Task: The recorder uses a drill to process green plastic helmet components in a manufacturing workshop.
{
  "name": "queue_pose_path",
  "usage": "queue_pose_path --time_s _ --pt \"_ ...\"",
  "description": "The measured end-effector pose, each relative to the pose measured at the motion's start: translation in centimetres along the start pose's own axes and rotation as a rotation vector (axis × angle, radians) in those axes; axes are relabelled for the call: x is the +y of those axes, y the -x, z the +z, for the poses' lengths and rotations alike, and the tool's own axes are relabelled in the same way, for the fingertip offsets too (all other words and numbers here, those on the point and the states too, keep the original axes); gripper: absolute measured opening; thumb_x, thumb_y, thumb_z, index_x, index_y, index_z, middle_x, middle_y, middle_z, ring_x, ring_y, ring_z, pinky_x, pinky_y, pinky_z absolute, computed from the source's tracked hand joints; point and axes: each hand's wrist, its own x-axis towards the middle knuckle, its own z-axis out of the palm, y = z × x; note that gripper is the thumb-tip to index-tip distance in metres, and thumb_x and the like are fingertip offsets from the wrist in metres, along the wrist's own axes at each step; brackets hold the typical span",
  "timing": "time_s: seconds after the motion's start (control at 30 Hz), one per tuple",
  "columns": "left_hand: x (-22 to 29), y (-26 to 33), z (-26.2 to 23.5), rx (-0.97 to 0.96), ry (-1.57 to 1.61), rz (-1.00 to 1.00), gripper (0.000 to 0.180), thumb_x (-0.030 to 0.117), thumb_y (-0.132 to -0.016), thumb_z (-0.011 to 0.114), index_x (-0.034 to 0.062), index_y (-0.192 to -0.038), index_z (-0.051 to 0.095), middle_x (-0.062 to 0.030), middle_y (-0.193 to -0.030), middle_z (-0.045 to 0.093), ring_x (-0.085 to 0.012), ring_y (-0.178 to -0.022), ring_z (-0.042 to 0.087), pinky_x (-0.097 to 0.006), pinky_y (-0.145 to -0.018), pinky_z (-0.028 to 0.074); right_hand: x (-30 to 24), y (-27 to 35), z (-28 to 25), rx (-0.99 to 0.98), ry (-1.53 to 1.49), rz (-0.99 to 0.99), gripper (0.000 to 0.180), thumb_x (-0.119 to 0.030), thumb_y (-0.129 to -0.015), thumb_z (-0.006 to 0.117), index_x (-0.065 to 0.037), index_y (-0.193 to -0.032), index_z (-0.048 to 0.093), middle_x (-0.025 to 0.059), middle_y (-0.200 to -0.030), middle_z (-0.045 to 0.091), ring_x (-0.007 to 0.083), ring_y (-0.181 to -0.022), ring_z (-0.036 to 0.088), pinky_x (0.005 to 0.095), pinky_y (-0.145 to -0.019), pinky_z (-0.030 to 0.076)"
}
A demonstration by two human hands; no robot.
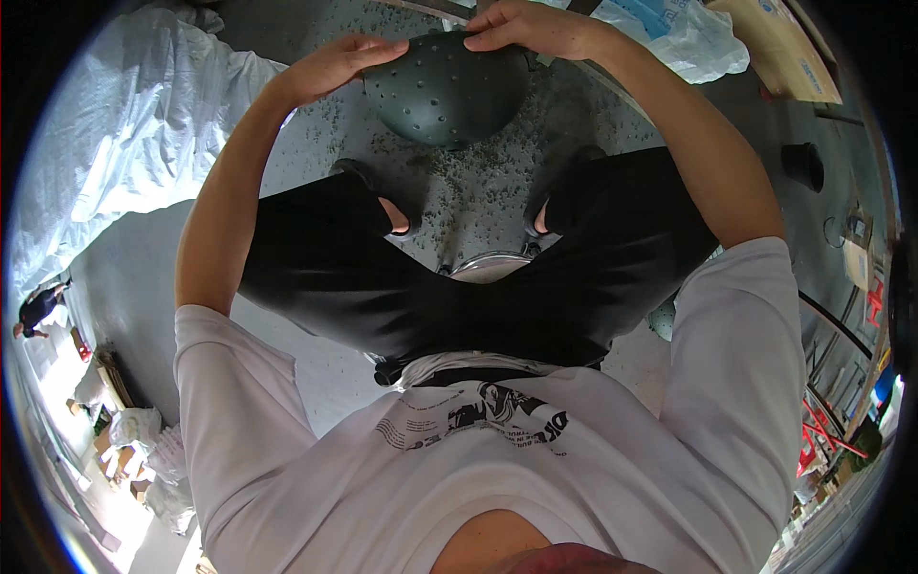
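Observation:
A dark green rounded shell, dotted with small round marks that could be holes or bumps, is held up ahead of my knees. My left hand grips its upper left edge, thumb lying on the near surface and fingers mostly hidden behind. At the top right, my right hand holds the same shell with its thumb pressed on the surface; part of that hand's fingers reaches the picture's upper edge. The shell's far side cannot be seen.
Small dark bits lie scattered over the grey floor between my feet. Silvery sheeting covers something at the left. Clear plastic bags and a cardboard piece lie at the upper right, near a black cup-shaped container. Another person is far left.

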Motion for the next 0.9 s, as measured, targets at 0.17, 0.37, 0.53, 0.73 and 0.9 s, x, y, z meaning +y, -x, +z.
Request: queue_pose_path --time_s 0.17,0.37,0.53,0.73,0.9 --pt "1.4 0.7 0.9 -0.033 -0.077 -0.051 0.070 0.065 -0.097 0.059 0.0062 -0.133 0.069 -0.0049 -0.123 0.070 -0.0161 -0.118 0.059 -0.034 -0.107 0.041 -0.2 -0.2 -0.1 -0.017 -0.035 -0.023 0.052 -0.041 -0.099 0.065 0.003 -0.126 0.070 0.0120 -0.115 0.074 0.0215 -0.102 0.065 0.0352 -0.093 0.046" --pt "-1.4 0.2 0.3 0.160 -0.004 0.015 0.067 0.060 -0.099 0.059 0.0028 -0.133 0.068 -0.0048 -0.122 0.070 -0.0153 -0.117 0.060 -0.033 -0.106 0.041 1.7 -0.4 -0.4 -0.159 -0.176 0.011 0.048 -0.041 -0.101 0.064 0.003 -0.120 0.072 0.0092 -0.109 0.072 0.0200 -0.101 0.064 0.0344 -0.092 0.047" --pt "-2.9 0.0 -1.3 0.013 0.165 0.059 0.067 0.062 -0.098 0.060 0.0005 -0.120 0.072 -0.0032 -0.112 0.069 -0.0134 -0.106 0.059 -0.029 -0.100 0.043 1.7 -0.3 -0.7 -0.208 -0.218 0.033 0.049 -0.038 -0.101 0.066 0.002 -0.129 0.067 0.0067 -0.115 0.070 0.0174 -0.099 0.062 0.0314 -0.089 0.047" --pt "-1.6 0.4 -0.4 0.009 -0.157 0.132 0.061 0.058 -0.095 0.067 0.0014 -0.117 0.070 -0.0021 -0.101 0.067 -0.0114 -0.097 0.057 -0.030 -0.090 0.044 0.8 -0.5 0.2 0.123 0.024 -0.103 0.049 -0.034 -0.101 0.066 0.003 -0.133 0.065 0.0098 -0.117 0.069 0.0202 -0.101 0.063 0.0351 -0.089 0.049" --pt "-0.5 -0.6 2.6 0.020 -0.131 0.327 0.053 0.044 -0.086 0.082 0.0030 -0.117 0.069 -0.0030 -0.096 0.067 -0.0159 -0.096 0.060 -0.033 -0.088 0.047 -0.2 -1.5 1.3 -0.081 -0.290 -0.048 0.046 -0.034 -0.102 0.066 0.002 -0.130 0.066 0.0102 -0.116 0.070 0.0215 -0.101 0.063 0.0355 -0.088 0.049"
